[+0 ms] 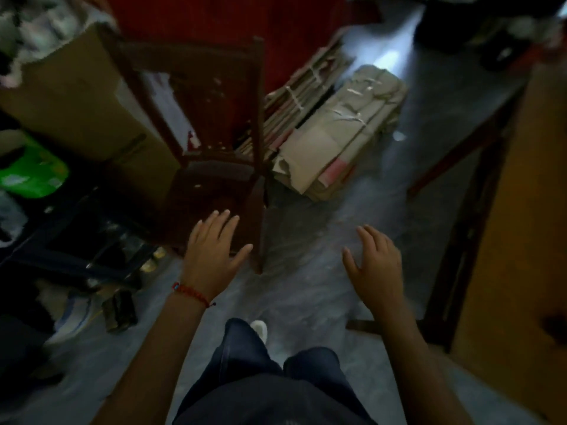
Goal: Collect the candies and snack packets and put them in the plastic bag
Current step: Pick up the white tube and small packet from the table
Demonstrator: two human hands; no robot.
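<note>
— what are your hands doing?
— my left hand [211,256] and my right hand [376,265] are both spread open and empty, out over the grey floor [306,286].
— the candies, the packets, the plastic bag?
— can't make them out (it's dim and blurry). just a dark wooden chair [214,154] by stacked cardboard [337,133].

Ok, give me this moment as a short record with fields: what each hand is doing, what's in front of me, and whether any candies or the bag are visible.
left hand: left hand open, empty, red bracelet on wrist
right hand: right hand open, empty
ahead: dark wooden chair on grey floor
beside chair: tied cardboard bundles to its right, cardboard box to its left
candies, snack packets: none identifiable; picture dark and blurred
plastic bag: not identifiable
</note>
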